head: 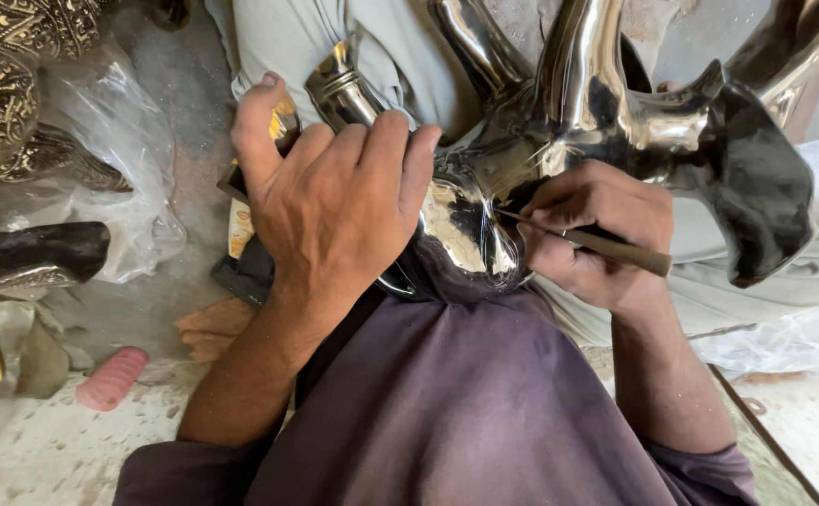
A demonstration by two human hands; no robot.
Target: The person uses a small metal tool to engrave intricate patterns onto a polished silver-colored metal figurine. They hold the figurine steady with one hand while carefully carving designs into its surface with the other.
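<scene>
A polished, mirror-bright metal animal head (559, 122) with curved horns lies in the lap, a thin wooden-handled tool (606, 245) touching it.

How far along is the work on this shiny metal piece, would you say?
Done: the shiny metal figure already shows a mirror finish. In hand: the left hand steadies it on the lap while the right hand works a thin tool against its rounded lower part. How much is left cannot be told.
</scene>
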